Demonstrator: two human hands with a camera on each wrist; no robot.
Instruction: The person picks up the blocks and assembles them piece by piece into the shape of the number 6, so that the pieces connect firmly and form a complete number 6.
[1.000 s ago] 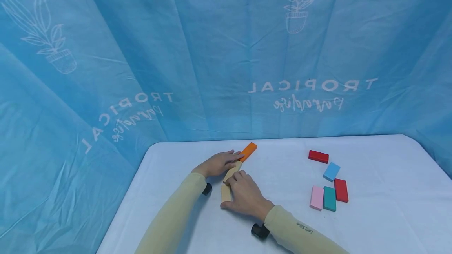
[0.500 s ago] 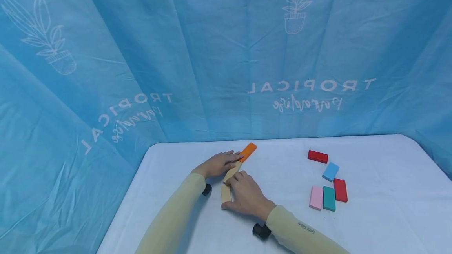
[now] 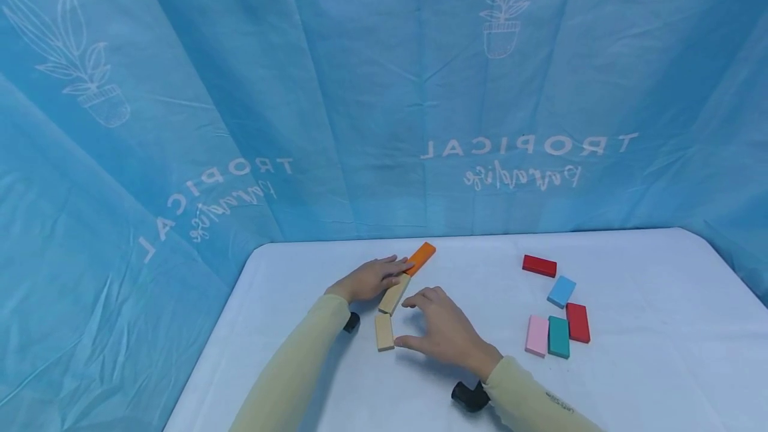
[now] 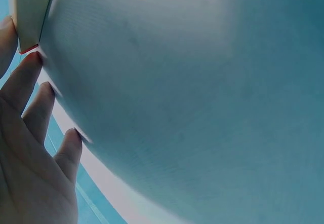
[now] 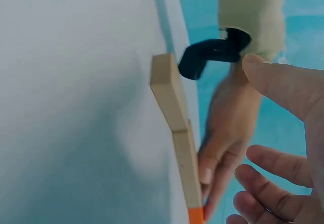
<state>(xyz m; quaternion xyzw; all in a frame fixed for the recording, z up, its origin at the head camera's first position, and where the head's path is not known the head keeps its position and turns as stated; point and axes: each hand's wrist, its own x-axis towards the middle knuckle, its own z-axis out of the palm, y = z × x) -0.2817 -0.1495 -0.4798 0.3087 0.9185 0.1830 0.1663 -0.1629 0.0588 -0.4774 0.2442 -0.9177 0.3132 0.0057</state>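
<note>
Three rectangular blocks lie in a bent row left of the middle of the table in the head view. Furthest is an orange block (image 3: 423, 258); a plain wooden block (image 3: 394, 295) follows, then a second plain wooden block (image 3: 385, 333) nearest me. My left hand (image 3: 371, 281) reaches along the row's left side, its straight fingers at the seam of the orange and middle blocks. Extended fingers also show in the left wrist view beside a block (image 4: 31, 13). My right hand (image 3: 445, 330) hovers right of the nearest block, thumb and fingers spread, holding nothing.
Loose blocks lie to the right on the white table (image 3: 480, 279): a dark red one (image 3: 539, 266), a light blue one (image 3: 561, 291), a red one (image 3: 579, 323), a teal one (image 3: 559, 337) and a pink one (image 3: 537, 335). A blue curtain (image 3: 384, 119) hangs behind the table.
My right hand has let go of the nearest plain wooden block and moved right, its fingers spreading. The left hand and the blocks look unmoved.
</note>
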